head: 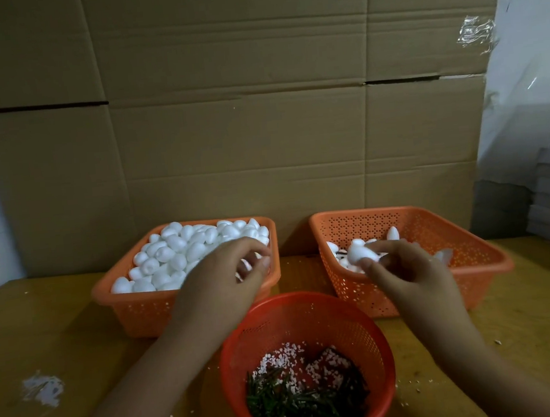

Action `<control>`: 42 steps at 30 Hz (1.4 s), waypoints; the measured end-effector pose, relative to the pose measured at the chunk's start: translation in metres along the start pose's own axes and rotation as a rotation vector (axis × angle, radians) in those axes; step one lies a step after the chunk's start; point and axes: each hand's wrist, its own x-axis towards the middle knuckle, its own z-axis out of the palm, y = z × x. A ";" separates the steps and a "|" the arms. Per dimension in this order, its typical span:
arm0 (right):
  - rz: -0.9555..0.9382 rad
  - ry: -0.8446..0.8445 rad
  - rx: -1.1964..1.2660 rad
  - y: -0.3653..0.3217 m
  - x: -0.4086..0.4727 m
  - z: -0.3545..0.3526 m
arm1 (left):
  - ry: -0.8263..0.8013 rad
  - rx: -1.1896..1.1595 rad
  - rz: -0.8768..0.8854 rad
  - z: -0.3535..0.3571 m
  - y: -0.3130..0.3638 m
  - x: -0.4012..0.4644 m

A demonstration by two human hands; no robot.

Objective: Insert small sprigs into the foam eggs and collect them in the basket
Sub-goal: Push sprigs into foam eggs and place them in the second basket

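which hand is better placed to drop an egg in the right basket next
Right. The right hand already holds a foam egg over the right basket. The left hand is over the full left basket.

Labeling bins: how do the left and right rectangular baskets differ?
The left basket is heaped to the rim with white foam eggs; the right basket holds only a few at its near-left end. The left hand reaches into the left; the right hand holds an egg over the right. Both are orange perforated plastic.
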 end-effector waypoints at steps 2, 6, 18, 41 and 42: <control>0.002 0.076 -0.065 0.005 0.008 -0.010 | 0.079 0.206 0.003 -0.008 -0.010 0.003; -0.008 0.120 -0.299 0.019 0.020 -0.027 | -0.003 0.306 -0.142 -0.013 -0.030 0.008; -0.237 -0.196 -0.291 -0.012 -0.003 -0.002 | -0.299 0.444 -0.202 -0.013 -0.030 0.008; -0.413 -0.852 -0.631 -0.014 -0.039 0.029 | -0.248 0.082 -0.332 -0.021 -0.032 0.014; -0.416 -0.838 -0.629 -0.014 -0.038 0.028 | -0.195 0.049 -0.294 -0.021 -0.029 0.015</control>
